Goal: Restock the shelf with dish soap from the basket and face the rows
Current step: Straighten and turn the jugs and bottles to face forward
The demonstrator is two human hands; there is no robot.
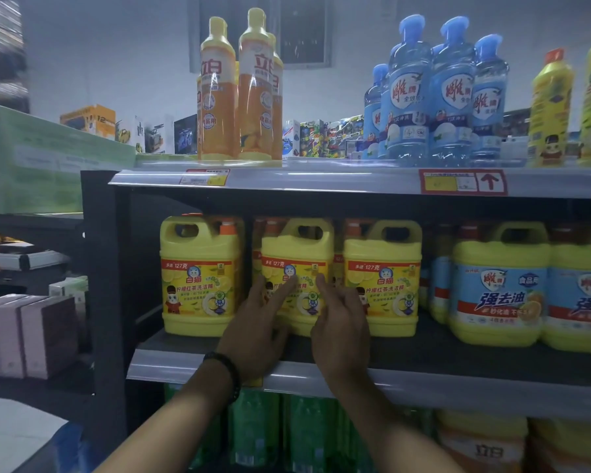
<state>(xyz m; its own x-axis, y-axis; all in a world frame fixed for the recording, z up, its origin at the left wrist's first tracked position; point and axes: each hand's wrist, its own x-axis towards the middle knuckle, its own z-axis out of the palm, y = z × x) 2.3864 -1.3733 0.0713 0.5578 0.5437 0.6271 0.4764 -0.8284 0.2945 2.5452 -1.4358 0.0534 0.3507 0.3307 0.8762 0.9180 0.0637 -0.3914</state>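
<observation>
Three yellow dish soap jugs with orange caps stand in a row on the middle shelf (423,356). Both hands reach to the middle jug (299,247). My left hand (256,327) lies with straight fingers on the jug's label. My right hand (338,322) is beside it, fingers extended against the label's right part. The left jug (198,278) and the right jug (384,268) stand untouched on either side. No basket is in view.
Yellow jugs with blue labels (498,288) fill the shelf to the right. The top shelf holds orange bottles (219,97), blue bottles (451,97) and yellow bottles (550,110). Green bottles (307,435) stand on the shelf below. Pink boxes (28,336) sit on a rack at left.
</observation>
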